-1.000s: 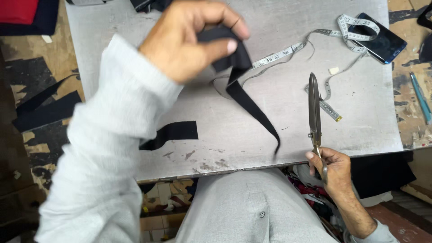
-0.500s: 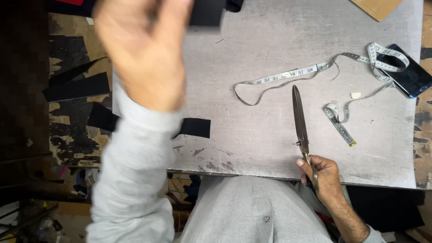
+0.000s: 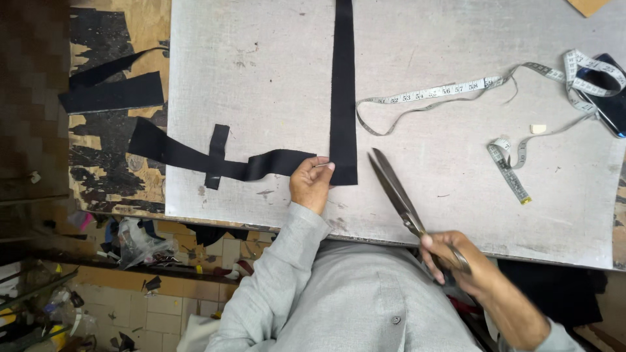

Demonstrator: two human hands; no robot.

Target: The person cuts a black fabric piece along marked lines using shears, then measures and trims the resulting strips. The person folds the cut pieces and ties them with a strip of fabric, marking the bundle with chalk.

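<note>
A long black fabric strip (image 3: 343,85) lies straight down the grey table (image 3: 261,72). My left hand (image 3: 310,182) pinches the strip's near left corner, its fingers closed on the cloth. My right hand (image 3: 456,261) grips the handles of large metal scissors (image 3: 399,195) at the table's near edge. The blades are slightly parted and point up-left toward the strip's near end, a short way from it.
More black strips (image 3: 215,160) lie crossed at the table's left edge, others (image 3: 111,91) on the worn wooden surface beyond. A white measuring tape (image 3: 456,88) curls at the right, with a small white chalk piece (image 3: 538,129) and a dark phone (image 3: 610,98).
My left hand came down from high above and now pins a black strip laid flat on the table. The scissors swung left toward the strip.
</note>
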